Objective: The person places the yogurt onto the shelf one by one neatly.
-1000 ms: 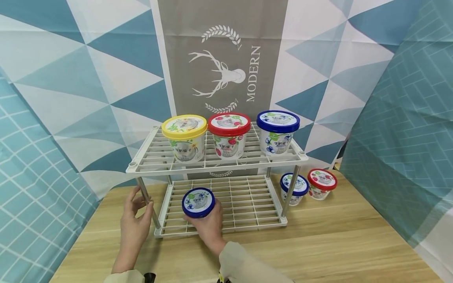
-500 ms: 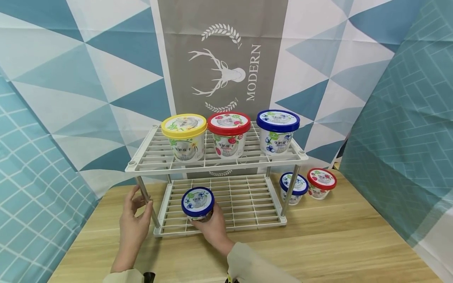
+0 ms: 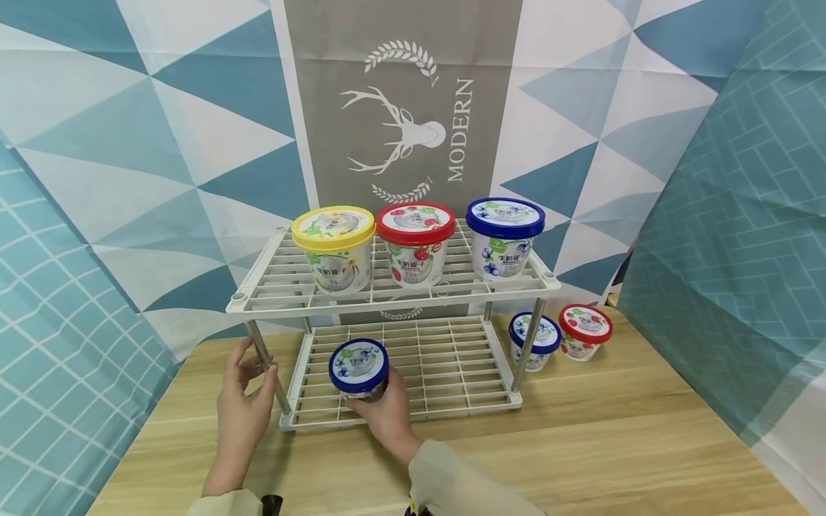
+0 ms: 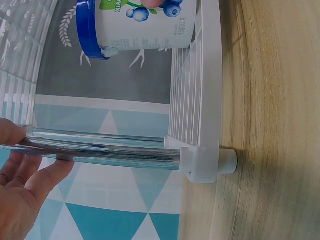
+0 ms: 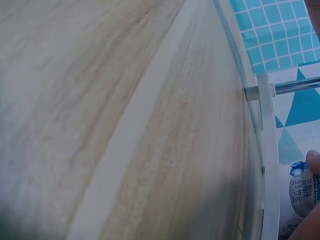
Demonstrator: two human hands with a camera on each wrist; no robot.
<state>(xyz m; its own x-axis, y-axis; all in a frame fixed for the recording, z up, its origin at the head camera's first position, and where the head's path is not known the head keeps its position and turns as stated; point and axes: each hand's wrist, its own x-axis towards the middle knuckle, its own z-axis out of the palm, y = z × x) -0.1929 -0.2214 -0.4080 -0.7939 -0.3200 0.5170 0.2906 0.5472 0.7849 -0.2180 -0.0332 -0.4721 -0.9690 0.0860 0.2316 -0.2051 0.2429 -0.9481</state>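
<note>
On the lower tier of a white wire rack (image 3: 445,412), toward its left end, stands a tub with a blue lid (image 3: 358,365) and blueberry pictures. My right hand (image 3: 391,416) holds it from the right front, thumb along the near side; the fingers behind are hidden. The tub's printed side (image 5: 301,195) shows at the right edge of the right wrist view. My left hand (image 3: 241,408) grips the rack's front left metal post (image 4: 110,151), with thumb and fingers on either side of it in the left wrist view.
On the top tier stand a yellow-lidded tub (image 3: 335,251), a red-lidded tub (image 3: 416,247) and a larger blue-lidded tub (image 3: 505,240). Right of the rack, a small blue-lidded tub (image 3: 534,342) and a small red-lidded tub (image 3: 584,333) sit on the wooden table (image 3: 613,444). Patterned cloth hangs behind.
My right hand has shifted its hold slightly, the thumb moving right along the tub's near side, and more of the tub's wall shows. My left hand stays on the post.
</note>
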